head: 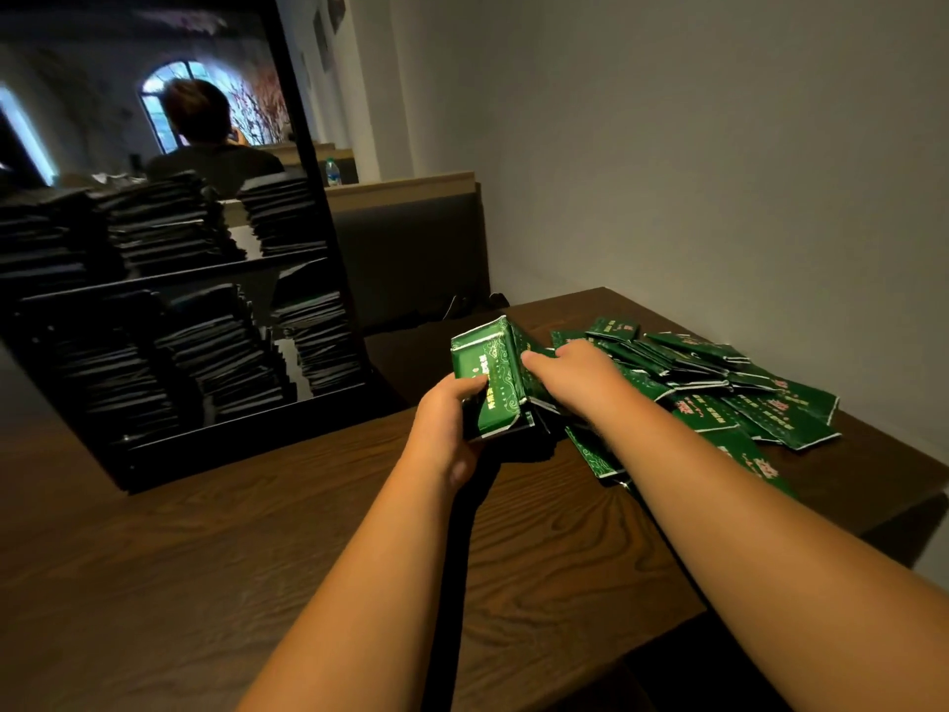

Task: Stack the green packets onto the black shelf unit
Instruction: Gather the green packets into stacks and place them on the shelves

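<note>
Green packet bundle (490,375), long axis away, left hand (447,423) and right hand (577,375) fingers (534,360) clasped round it

The person's body shows only as two bare arms. The left forearm (369,583) and the right forearm (744,506) are uncovered along all their visible length, from the near edge to the wrists. The left hand (447,429) and the right hand (575,375) are bare as well, smooth and slender.
</note>
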`<control>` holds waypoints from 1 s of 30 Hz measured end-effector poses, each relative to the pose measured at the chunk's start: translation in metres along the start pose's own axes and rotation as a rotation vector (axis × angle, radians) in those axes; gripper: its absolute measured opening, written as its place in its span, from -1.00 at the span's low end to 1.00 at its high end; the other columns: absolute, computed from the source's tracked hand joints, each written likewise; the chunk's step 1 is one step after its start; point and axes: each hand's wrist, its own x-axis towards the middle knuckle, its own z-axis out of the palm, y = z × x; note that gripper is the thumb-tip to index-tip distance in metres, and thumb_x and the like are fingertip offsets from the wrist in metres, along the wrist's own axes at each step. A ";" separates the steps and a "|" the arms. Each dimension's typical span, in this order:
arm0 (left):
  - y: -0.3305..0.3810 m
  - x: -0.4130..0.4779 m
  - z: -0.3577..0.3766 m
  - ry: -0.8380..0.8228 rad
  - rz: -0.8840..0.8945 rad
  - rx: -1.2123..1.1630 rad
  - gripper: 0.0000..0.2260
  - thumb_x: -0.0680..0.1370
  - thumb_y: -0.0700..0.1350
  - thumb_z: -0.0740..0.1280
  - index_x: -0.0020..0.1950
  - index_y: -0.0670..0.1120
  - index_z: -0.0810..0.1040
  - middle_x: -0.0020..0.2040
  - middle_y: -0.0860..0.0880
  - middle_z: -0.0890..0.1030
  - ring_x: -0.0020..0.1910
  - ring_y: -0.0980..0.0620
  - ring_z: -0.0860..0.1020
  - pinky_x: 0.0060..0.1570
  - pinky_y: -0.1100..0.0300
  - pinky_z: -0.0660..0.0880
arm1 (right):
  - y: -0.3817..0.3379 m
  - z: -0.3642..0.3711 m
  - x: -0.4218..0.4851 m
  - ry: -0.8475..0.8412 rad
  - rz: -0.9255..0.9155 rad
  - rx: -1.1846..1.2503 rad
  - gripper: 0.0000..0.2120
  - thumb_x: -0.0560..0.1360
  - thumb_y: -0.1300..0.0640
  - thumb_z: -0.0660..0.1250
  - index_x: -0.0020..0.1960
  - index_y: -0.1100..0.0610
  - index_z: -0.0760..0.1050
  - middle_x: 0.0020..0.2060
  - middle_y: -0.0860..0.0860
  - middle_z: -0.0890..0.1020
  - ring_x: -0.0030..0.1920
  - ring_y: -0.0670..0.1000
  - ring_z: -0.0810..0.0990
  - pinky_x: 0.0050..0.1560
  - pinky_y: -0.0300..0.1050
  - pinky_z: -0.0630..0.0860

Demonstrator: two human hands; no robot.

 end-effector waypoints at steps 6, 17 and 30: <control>0.038 -0.024 -0.023 -0.082 -0.095 -0.050 -0.70 0.66 -0.11 0.38 0.37 -0.16 0.67 0.21 -0.20 0.74 0.11 -0.20 0.74 0.21 -0.15 0.62 | -0.020 0.014 -0.011 -0.258 0.141 0.509 -0.21 0.37 -0.26 0.61 0.44 0.17 0.57 0.28 0.18 0.70 0.22 0.24 0.72 0.32 0.26 0.60; 0.056 -0.057 -0.122 0.053 -0.007 0.125 -0.69 0.73 -0.03 0.30 0.41 -0.11 0.65 0.22 -0.18 0.75 0.17 -0.21 0.74 0.11 -0.17 0.68 | -0.045 0.104 -0.038 -0.583 0.209 0.910 -0.41 0.60 -0.40 0.33 0.36 0.05 0.60 0.15 0.21 0.76 0.12 0.30 0.77 0.30 0.37 0.62; 0.057 -0.052 -0.141 -0.056 0.172 0.350 -0.71 0.75 -0.14 0.30 0.45 -0.17 0.60 0.30 -0.27 0.69 0.31 -0.30 0.67 0.31 -0.23 0.62 | -0.024 0.143 -0.035 -0.273 -0.117 0.796 -0.24 0.31 -0.35 0.63 0.40 -0.02 0.64 0.22 -0.03 0.75 0.27 0.05 0.72 0.34 0.21 0.62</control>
